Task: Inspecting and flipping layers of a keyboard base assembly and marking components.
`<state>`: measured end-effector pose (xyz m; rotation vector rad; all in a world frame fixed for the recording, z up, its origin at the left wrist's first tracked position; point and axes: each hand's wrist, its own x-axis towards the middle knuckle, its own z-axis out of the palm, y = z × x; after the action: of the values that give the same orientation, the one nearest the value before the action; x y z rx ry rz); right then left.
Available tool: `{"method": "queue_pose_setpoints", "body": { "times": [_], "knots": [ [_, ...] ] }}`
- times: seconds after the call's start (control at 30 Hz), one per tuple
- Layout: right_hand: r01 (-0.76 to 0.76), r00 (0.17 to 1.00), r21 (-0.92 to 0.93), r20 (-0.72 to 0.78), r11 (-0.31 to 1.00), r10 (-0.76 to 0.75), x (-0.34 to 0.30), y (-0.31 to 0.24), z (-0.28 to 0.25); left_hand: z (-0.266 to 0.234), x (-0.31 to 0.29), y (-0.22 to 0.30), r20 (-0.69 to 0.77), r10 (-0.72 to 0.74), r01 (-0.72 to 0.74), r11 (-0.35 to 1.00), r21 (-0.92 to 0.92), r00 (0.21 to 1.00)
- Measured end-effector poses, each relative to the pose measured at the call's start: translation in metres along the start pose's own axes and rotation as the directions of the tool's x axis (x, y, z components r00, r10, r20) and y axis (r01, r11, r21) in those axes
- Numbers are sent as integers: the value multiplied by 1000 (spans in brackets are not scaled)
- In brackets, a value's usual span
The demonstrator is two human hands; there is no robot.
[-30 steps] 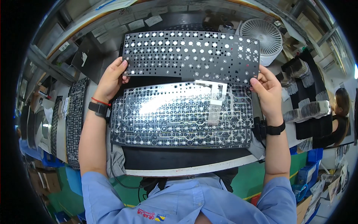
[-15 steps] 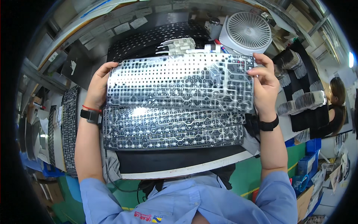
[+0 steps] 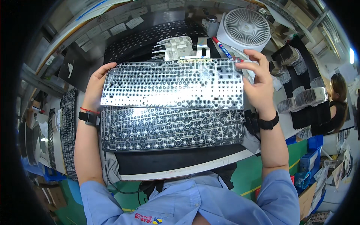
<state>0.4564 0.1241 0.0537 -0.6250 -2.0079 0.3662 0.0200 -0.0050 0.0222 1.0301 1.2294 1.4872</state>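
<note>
A clear keyboard membrane sheet (image 3: 157,80), patterned with dark dots and pale traces, is held tilted between both hands, glare across its lower right half. My left hand (image 3: 96,86) grips its left edge, thumb at the upper left corner. At the upper right corner my right hand (image 3: 259,84) holds the edge, index fingertip over the sheet and thumb beside it; its other fingers are raised. Under the sheet and nearer me, more keyboard membranes (image 3: 168,131) lie stacked on the black work surface (image 3: 180,161). The lower sheet's far part is hidden.
Behind the sheet lie pale flat strips (image 3: 178,48) and a red-and-blue marker (image 3: 224,49). A white fan (image 3: 246,28) and a metal-topped bottle (image 3: 212,25) stand farther back. Bundled membranes (image 3: 305,98) lie at right, near another person (image 3: 337,101). More membranes (image 3: 68,131) lie at left.
The held membrane has shifted a little left and changed its tilt, so the glare now falls lower on it. My right hand has moved left with it, and the marker behind is more exposed.
</note>
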Motion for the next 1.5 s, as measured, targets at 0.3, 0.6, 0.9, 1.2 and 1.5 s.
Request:
{"method": "queue_pose_setpoints", "body": {
  "times": [0.3,0.6,0.9,1.2,1.5],
  "knots": [
    [187,966,-124,206,975,-159,0,-11,-2,-4,3,-2,-63,-3,6,999,44,998],
    [135,976,-178,195,975,-100,0,-6,-1,-7,2,-5,-45,51,-51,999,2,998],
    [197,978,-115,-49,974,-204,0,-6,-6,1,-3,14,49,357,-361,927,107,933],
    [51,961,311,-274,949,38,-3,2,-4,-7,-8,54,-278,514,-506,856,105,811],
    [-186,900,438,-284,880,331,-7,13,-5,-16,-6,19,42,-197,192,976,99,979]
  ]
}}
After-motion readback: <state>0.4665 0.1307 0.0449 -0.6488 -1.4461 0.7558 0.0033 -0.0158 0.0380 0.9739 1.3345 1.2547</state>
